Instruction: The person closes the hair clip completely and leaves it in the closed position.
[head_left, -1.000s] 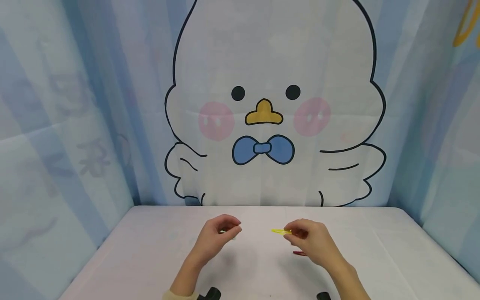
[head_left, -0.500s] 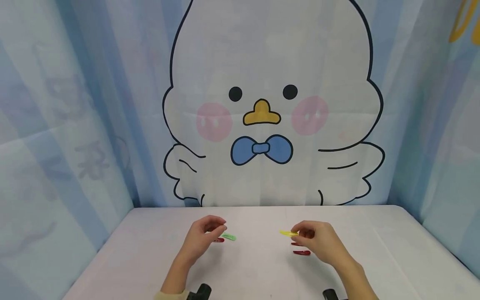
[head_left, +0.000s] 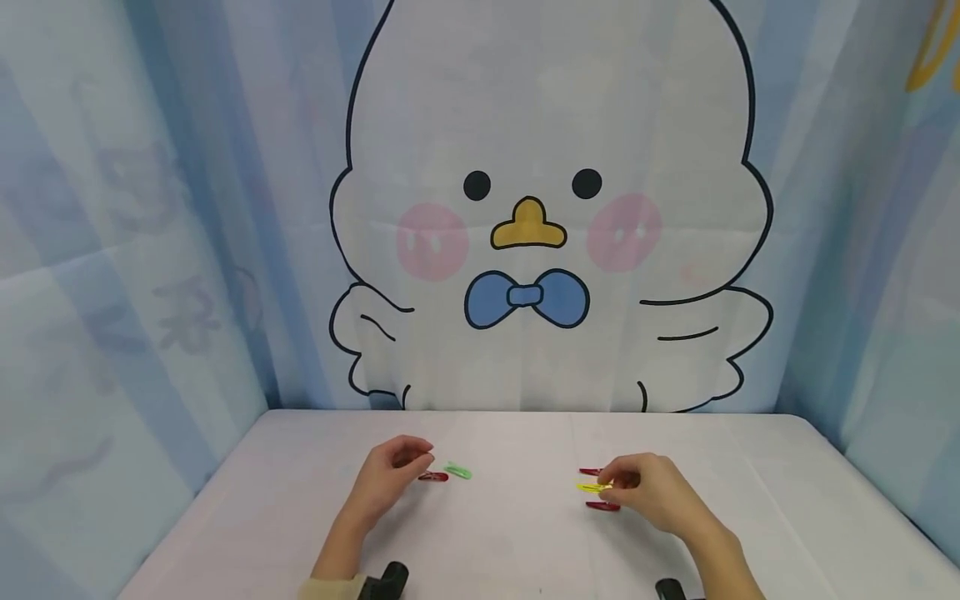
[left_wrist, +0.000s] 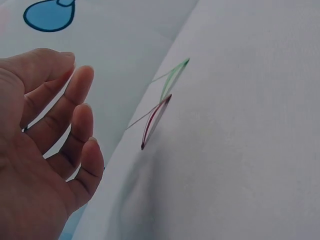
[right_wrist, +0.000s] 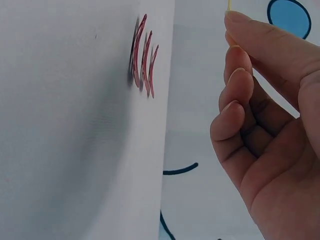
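In the head view my left hand hovers over the left of the table, its fingers loosely bent and nothing between them. Just right of its fingertips lie a red snap hair clip and a green snap hair clip. Between thumb and forefinger my right hand pinches a yellow snap hair clip, raised above the table. Close to it are red clips on the tabletop, a far one and a near one. Three red clips show side by side in the right wrist view.
A white-covered table spreads under both hands. Behind it hangs a curtain with a cartoon bird, and more curtain closes off both sides. Black wrist straps or mounts show at the lower edge.
My left hand has drawn back leftward, leaving the green and red clips in plain sight. My right hand has shifted right and nearer with the yellow clip, uncovering the far red clip.
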